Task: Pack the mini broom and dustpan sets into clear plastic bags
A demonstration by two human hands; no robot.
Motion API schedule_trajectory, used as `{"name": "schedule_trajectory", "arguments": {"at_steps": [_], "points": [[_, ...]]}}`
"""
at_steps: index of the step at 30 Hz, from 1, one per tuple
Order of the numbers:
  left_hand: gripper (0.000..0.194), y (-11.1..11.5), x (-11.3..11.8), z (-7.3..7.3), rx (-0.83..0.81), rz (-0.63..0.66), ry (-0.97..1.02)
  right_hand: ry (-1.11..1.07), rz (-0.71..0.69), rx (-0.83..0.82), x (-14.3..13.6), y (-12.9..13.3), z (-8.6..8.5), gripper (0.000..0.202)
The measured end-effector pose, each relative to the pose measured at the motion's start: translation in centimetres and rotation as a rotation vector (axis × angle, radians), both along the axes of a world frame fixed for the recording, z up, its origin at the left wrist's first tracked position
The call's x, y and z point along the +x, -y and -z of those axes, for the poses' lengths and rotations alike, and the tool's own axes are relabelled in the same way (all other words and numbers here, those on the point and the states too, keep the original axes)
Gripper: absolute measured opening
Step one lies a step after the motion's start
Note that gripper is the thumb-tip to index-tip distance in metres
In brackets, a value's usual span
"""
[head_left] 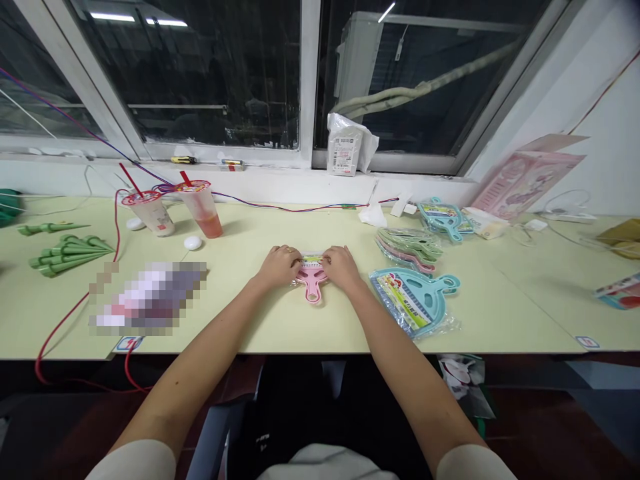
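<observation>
A small pink dustpan (pixel 313 283) with a printed label lies on the table in front of me, its handle pointing toward me. My left hand (pixel 281 265) has its fingers curled over the left side of the dustpan. On the opposite side, my right hand (pixel 341 264) grips it the same way, near the label. Clear wrapping shows by the left fingers. To the right of my right hand lies a larger-looking light blue dustpan (pixel 434 300) in clear wrapping, with a stack of green and pink wrapped dustpans (pixel 410 244) behind it.
Two drink cups with red straws, one pale (pixel 156 217) and one holding red liquid (pixel 207 223), stand at the back left. Green cone-shaped pieces (pixel 70 255) lie far left. More blue dustpans (pixel 445 217) and a pink box (pixel 530 177) are at the back right. A red cable (pixel 75 303) crosses the left side.
</observation>
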State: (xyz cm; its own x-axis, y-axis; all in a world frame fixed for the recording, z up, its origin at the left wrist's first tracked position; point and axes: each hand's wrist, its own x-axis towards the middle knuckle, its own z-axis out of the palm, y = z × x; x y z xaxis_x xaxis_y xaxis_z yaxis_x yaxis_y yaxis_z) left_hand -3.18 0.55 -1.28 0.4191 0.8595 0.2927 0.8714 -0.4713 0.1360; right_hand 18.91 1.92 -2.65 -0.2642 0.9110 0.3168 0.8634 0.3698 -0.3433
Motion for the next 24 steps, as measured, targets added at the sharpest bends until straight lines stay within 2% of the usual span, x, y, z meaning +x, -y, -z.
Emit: {"name": "schedule_trajectory", "arguments": {"at_steps": [9,24], "points": [[0.046,-0.1,-0.3,0.2,-0.047,0.091,-0.012,-0.021,-0.025,0.02,0.2,0.0,0.2,0.025],[0.047,0.1,0.9,0.0,-0.054,0.01,-0.076,0.113,-0.015,-0.097,-0.3,1.0,-0.6,0.041]]}}
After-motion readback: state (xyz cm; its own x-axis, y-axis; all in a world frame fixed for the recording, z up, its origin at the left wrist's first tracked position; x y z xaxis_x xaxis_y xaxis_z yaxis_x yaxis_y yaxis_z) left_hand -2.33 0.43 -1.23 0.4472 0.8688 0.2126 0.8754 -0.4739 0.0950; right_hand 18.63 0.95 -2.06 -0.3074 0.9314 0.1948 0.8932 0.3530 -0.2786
